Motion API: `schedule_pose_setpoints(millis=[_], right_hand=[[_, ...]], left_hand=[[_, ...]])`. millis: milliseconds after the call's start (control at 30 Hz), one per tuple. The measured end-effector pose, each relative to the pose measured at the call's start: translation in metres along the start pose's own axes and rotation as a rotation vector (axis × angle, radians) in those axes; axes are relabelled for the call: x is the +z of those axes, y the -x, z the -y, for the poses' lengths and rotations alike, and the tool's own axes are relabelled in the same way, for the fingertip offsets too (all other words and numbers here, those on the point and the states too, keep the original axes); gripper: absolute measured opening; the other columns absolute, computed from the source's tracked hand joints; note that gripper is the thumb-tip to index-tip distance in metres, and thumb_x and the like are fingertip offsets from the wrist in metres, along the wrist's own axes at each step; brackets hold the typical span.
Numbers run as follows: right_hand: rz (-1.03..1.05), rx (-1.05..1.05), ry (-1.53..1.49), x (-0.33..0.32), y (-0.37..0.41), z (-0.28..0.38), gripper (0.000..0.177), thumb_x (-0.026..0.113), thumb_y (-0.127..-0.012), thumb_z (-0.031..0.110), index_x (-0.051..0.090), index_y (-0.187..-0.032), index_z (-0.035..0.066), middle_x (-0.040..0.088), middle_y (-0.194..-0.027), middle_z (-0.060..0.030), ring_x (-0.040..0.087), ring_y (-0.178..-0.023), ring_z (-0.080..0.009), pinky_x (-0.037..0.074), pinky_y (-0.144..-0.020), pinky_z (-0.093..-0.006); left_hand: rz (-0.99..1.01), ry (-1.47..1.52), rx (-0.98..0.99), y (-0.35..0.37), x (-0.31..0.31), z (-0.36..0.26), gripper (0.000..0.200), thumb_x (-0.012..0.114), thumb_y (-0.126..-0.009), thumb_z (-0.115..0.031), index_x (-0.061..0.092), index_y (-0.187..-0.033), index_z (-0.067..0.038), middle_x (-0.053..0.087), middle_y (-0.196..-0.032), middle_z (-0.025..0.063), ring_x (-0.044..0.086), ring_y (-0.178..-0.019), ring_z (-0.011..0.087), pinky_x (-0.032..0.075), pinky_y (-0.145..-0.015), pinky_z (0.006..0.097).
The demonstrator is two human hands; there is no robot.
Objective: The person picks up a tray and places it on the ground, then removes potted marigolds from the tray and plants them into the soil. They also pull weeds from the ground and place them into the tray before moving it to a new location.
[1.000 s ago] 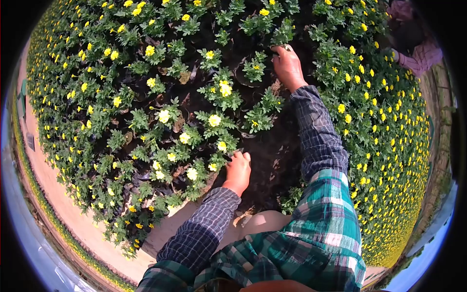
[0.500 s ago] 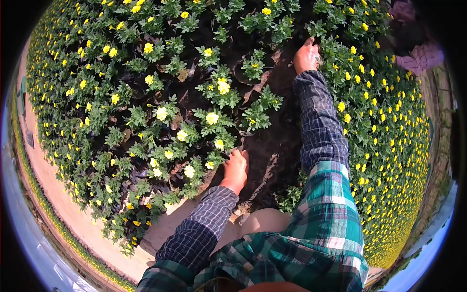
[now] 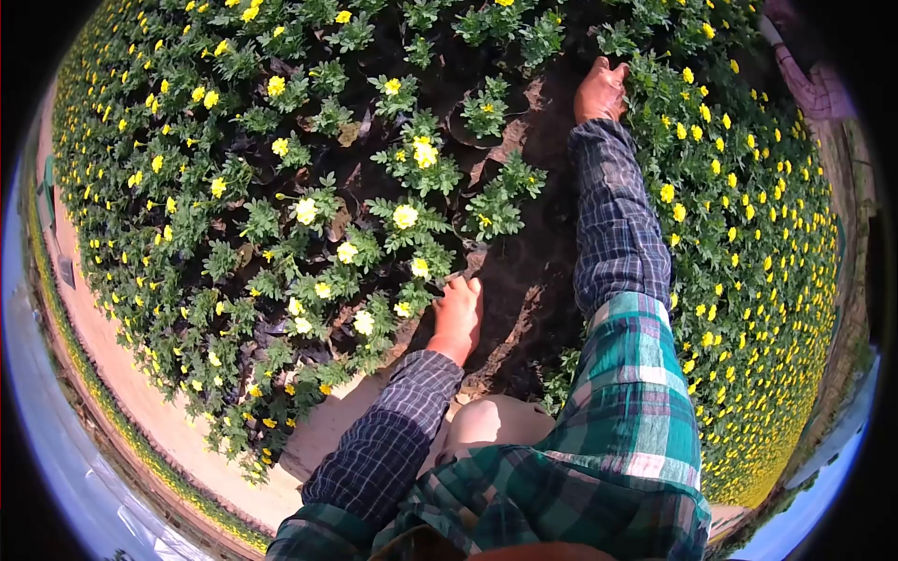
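My left hand is low in the middle, beside the bagged marigold plants with yellow flowers. Its fingers are bent forward near a plant's edge, and whether they hold anything is hidden. Farther forward, my right hand reaches to the left edge of the dense marigold bed. Thumb and a finger point forward beside the green leaves, and nothing shows between their tips. Dark soil lies between the two hands.
Another person's sleeve shows at the upper right. A pale dirt path curves along the left. My knee is below the soil strip. Small potted marigolds stand between my hands and farther forward.
My right hand has moved slightly forward and its fingers show more spread. My left hand has shifted slightly up and right. The other person's sleeve has moved up and right.
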State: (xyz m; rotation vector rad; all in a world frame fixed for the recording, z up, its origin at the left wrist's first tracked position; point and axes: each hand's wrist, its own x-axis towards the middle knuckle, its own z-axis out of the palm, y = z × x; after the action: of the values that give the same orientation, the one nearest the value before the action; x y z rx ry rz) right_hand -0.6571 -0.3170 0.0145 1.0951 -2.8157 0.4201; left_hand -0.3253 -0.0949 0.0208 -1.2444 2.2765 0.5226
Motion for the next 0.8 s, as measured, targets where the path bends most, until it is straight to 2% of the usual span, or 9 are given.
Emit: schedule_pose_setpoints(millis=[133, 167, 267, 400, 467, 600, 633, 733, 800], right_hand=[[0.176, 0.103, -0.107, -0.009, -0.01, -0.003, 0.026, 0.041, -0.091, 0.014, 0.056, -0.111, 0.008, 0.052, -0.119, -0.0209, 0.058, -0.104, -0.0382, 0.05, -0.086, -0.0458], [0.149, -0.057, 0.096, 0.001, -0.014, -0.009, 0.026, 0.042, -0.09, 0.014, 0.057, -0.111, 0.009, 0.055, -0.116, -0.0186, 0.058, -0.105, -0.0365, 0.051, -0.085, -0.0452], [0.172, -0.064, 0.06, 0.011, -0.022, -0.02, 0.026, 0.045, -0.088, 0.013, 0.058, -0.11, 0.01, 0.056, -0.115, -0.0172, 0.059, -0.105, -0.0355, 0.051, -0.084, -0.0462], [-0.22, -0.363, -0.184, 0.009, -0.022, -0.036, 0.02, 0.05, -0.083, 0.008, 0.063, -0.098, 0.006, 0.063, -0.096, -0.0168, 0.06, -0.096, -0.0356, 0.051, -0.078, -0.0443], [-0.329, -0.388, -0.249, -0.041, -0.002, -0.018, 0.017, 0.052, -0.08, 0.007, 0.064, -0.091, 0.006, 0.063, -0.087, -0.0164, 0.06, -0.09, -0.0359, 0.05, -0.076, -0.0428], [-0.193, -0.502, -0.484, -0.138, 0.058, 0.005, 0.013, 0.063, -0.079, 0.008, 0.063, -0.091, 0.003, 0.063, -0.088, -0.0128, 0.061, -0.082, -0.0306, 0.048, -0.073, -0.0353], [-0.118, -0.482, -0.525, -0.158, 0.08, 0.01, 0.012, 0.064, -0.077, 0.006, 0.063, -0.089, 0.003, 0.063, -0.088, -0.0135, 0.061, -0.083, -0.0315, 0.048, -0.073, -0.0365], [0.068, -0.497, -0.563, -0.2, 0.151, 0.019, 0.012, 0.065, -0.079, 0.006, 0.062, -0.089, 0.002, 0.062, -0.085, -0.0101, 0.06, -0.077, -0.0247, 0.047, -0.07, -0.0318], [0.217, -0.5, -0.622, -0.214, 0.197, 0.026, 0.01, 0.063, -0.076, 0.003, 0.062, -0.086, 0.001, 0.06, -0.084, -0.0135, 0.06, -0.079, -0.0324, 0.048, -0.07, -0.0368]], left_hand=[[0.021, -0.114, 0.025, 0.0, -0.005, -0.002, 0.032, 0.065, -0.076, -0.013, 0.048, -0.102, -0.006, 0.048, -0.098, 0.0121, 0.056, -0.094, 0.0264, 0.053, -0.072, 0.0328], [0.013, -0.121, 0.026, 0.0, -0.005, 0.0, 0.032, 0.065, -0.076, -0.013, 0.048, -0.102, -0.006, 0.048, -0.098, 0.0121, 0.056, -0.094, 0.0264, 0.053, -0.072, 0.0328], [-0.055, -0.061, 0.007, -0.002, 0.001, 0.0, 0.036, 0.068, -0.072, -0.012, 0.048, -0.101, -0.007, 0.048, -0.097, 0.0107, 0.056, -0.092, 0.0246, 0.053, -0.072, 0.0311], [-0.128, -0.134, 0.028, 0.003, -0.008, -0.002, 0.049, 0.079, -0.061, -0.014, 0.048, -0.098, -0.007, 0.049, -0.095, 0.0099, 0.057, -0.089, 0.024, 0.053, -0.07, 0.0295], [-0.119, -0.128, 0.034, 0.002, -0.005, -0.001, 0.052, 0.082, -0.059, -0.02, 0.048, -0.097, -0.008, 0.049, -0.094, 0.0097, 0.056, -0.089, 0.0234, 0.053, -0.069, 0.0293], [-0.143, 0.031, -0.002, -0.001, 0.005, 0.003, 0.064, 0.086, -0.054, -0.021, 0.046, -0.101, -0.005, 0.05, -0.099, 0.0146, 0.059, -0.091, 0.0311, 0.054, -0.07, 0.0373], [-0.013, 0.147, 0.007, -0.002, -0.009, 0.004, 0.065, 0.086, -0.053, -0.015, 0.046, -0.102, -0.003, 0.05, -0.103, 0.0173, 0.059, -0.092, 0.0355, 0.053, -0.07, 0.0428], [-0.057, 0.197, 0.117, 0.005, -0.005, 0.013, 0.059, 0.083, -0.061, -0.017, 0.046, -0.105, -0.002, 0.05, -0.107, 0.0192, 0.056, -0.097, 0.0378, 0.05, -0.08, 0.0429], [-0.121, 0.284, 0.266, 0.009, -0.002, 0.033, 0.059, 0.082, -0.062, -0.019, 0.048, -0.106, -0.001, 0.049, -0.109, 0.0194, 0.054, -0.098, 0.0385, 0.048, -0.083, 0.0425]])
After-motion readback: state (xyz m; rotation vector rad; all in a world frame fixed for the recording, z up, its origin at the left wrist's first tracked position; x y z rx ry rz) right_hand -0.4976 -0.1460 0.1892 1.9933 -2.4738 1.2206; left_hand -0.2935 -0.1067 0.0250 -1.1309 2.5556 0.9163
